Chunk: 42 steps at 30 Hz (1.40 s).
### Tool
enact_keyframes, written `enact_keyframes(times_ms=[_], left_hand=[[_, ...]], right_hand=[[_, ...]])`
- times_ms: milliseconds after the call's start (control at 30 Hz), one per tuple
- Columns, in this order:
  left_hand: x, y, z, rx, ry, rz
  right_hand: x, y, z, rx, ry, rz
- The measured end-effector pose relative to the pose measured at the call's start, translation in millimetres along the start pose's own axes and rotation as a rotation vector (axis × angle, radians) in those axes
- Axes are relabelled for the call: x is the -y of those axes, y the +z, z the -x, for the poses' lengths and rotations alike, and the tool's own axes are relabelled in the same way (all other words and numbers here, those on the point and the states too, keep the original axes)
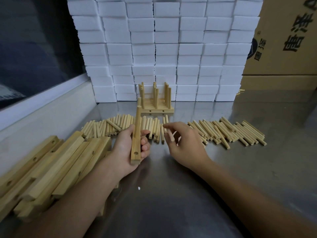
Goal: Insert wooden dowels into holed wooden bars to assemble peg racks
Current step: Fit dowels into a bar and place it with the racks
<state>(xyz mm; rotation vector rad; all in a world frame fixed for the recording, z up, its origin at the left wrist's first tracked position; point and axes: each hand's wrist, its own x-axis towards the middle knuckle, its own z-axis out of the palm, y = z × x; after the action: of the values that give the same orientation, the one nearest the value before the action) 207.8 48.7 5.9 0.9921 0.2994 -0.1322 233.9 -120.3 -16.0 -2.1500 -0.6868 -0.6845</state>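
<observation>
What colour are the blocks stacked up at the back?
White: the stacked blocks are plain white, seen clearly in the head view.

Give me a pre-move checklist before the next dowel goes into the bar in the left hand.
1. Left hand grips the holed wooden bar: ok.
2. Empty hole near the bar's close end faces up: ok.
3. One round wooden dowel already stands in the bar: ok.
4. Right hand holds a dowel: not ok, its fingers are curled over the loose dowel row, nothing gripped.
5. Spare bars within reach by the left forearm: ok.
6. Seated depth of the standing dowel: cannot tell.
</observation>
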Motion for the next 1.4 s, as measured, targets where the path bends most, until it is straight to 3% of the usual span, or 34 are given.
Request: enact_keyframes(times_ms=[67, 167, 267, 333, 433, 633, 900, 1000, 1167, 1400], left_hand=[[0, -1, 0, -0.004, -0.001, 0.002], [0, -2, -1, 0.002, 0.002, 0.009], [0, -2, -2, 0.01, 0.001, 0.016], [0, -3, -3, 0.022, -0.005, 0.005], [0, -2, -1, 0.0, -0.009, -0.04], [1, -2, 0, -0.068, -0.004, -0.055], [1, 1, 6, -0.039, 0.02, -0.025], [0, 2, 12, -0.028, 0.0, -0.042], [1, 0, 9, -0.03, -0.003, -0.048], [-4, 2, 14, -0.089, -0.052, -0.006]], right_hand=[[4, -2, 1, -0.022, 0.064, -0.102], [14, -4, -1, -0.005, 0.31, -0.503], [31, -5, -5, 0.161, 0.509, -0.918], [40, -3, -4, 0.297, 0.518, -1.011], [47, 2, 1, 0.393, 0.482, -0.959], [54, 0, 0, 0.361, 0.316, -0.812], [67, -1, -6, 0.407, -0.137, -0.22], [69, 1, -3, 0.342, -0.151, -0.234], [71, 16, 6, 0.153, 0.035, -0.389], [66, 7, 3, 0.309, -0.069, -0.392]])
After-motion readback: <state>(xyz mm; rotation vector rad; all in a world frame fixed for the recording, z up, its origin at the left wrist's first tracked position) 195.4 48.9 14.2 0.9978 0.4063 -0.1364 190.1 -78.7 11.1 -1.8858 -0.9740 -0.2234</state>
